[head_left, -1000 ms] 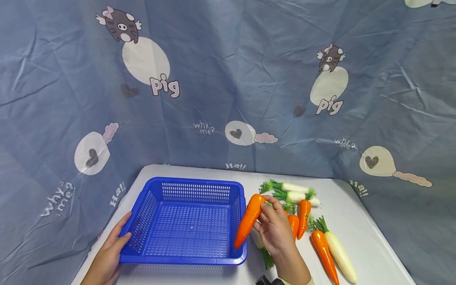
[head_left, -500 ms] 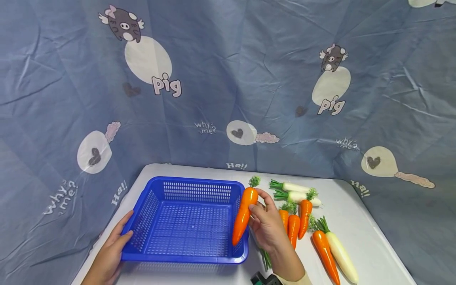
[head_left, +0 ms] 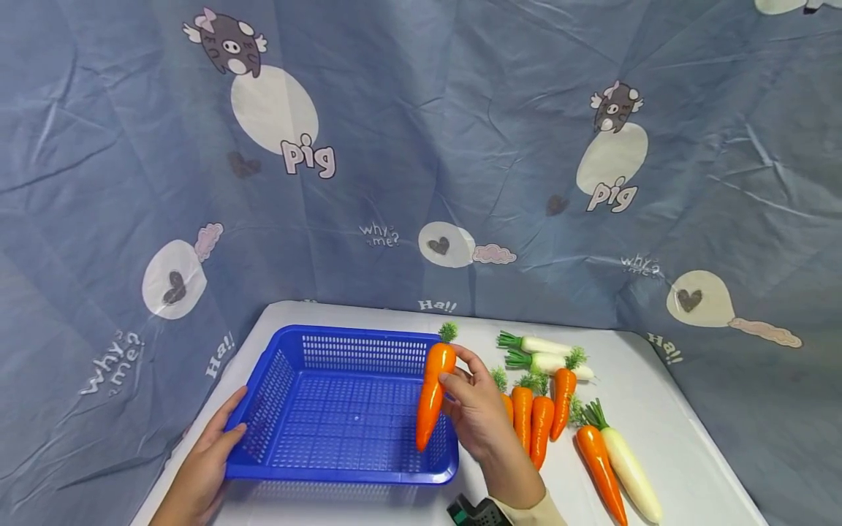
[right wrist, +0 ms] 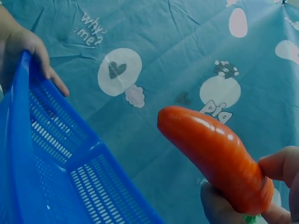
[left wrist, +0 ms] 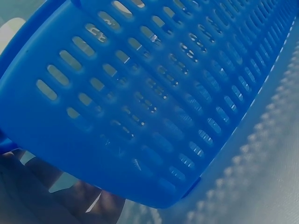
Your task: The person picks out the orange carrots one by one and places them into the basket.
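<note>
My right hand pinches an orange carrot near its leafy top, holding it over the right side of the blue plastic basket. The carrot's tip points down. In the right wrist view, thumb and fingers press the thick end of the carrot from both sides. My left hand grips the basket's left rim. Seen from the left wrist, the perforated basket wall fills most of the view, with fingers at its edge. Nothing lies inside the basket.
Several carrots lie right of the basket, partly behind my right forearm. White radishes with green tops lie behind them. A carrot and a white radish lie farther right. A patterned grey-blue cloth hangs behind the white table.
My right hand has carried the carrot leftward, from the basket's right rim to over its inside, and the carrot has turned more upright. My left hand keeps its place on the rim.
</note>
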Available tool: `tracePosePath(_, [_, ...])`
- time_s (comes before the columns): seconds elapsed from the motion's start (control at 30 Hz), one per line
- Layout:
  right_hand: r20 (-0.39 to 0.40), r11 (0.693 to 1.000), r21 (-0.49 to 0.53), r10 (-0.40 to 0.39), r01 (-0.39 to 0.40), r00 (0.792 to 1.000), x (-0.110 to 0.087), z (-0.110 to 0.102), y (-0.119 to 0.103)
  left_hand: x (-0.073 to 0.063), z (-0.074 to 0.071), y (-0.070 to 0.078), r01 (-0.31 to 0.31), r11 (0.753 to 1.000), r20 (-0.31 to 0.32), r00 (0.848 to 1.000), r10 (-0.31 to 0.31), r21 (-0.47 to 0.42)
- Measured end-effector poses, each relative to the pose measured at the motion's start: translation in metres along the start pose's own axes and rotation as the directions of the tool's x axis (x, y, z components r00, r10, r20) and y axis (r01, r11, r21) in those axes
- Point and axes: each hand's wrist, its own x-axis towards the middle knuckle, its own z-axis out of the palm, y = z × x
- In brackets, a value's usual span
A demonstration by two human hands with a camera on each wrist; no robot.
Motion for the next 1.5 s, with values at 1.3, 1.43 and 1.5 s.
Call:
tracePosePath(1.3, [0.126,0.971,-0.226,0.106,-0.076,0.986,0.028,0.069,0.021,0.0,0.001,0.002,0.02,0.999,-0.03,0.999,-0.019,0.044])
tracePosePath(1.43, [0.132,0.968,-0.24,0.113,-0.079,0.985,0.034,0.075,0.025,0.001,0.001,0.002,0.028,0.999,-0.037,0.999,-0.027,0.038])
tracePosePath(1.5, [0.129,0.966,-0.244,0.124,-0.089,0.984,0.039,0.076,0.027,0.002,0.002,0.002,0.023,0.999,-0.039,0.999,-0.022,0.047])
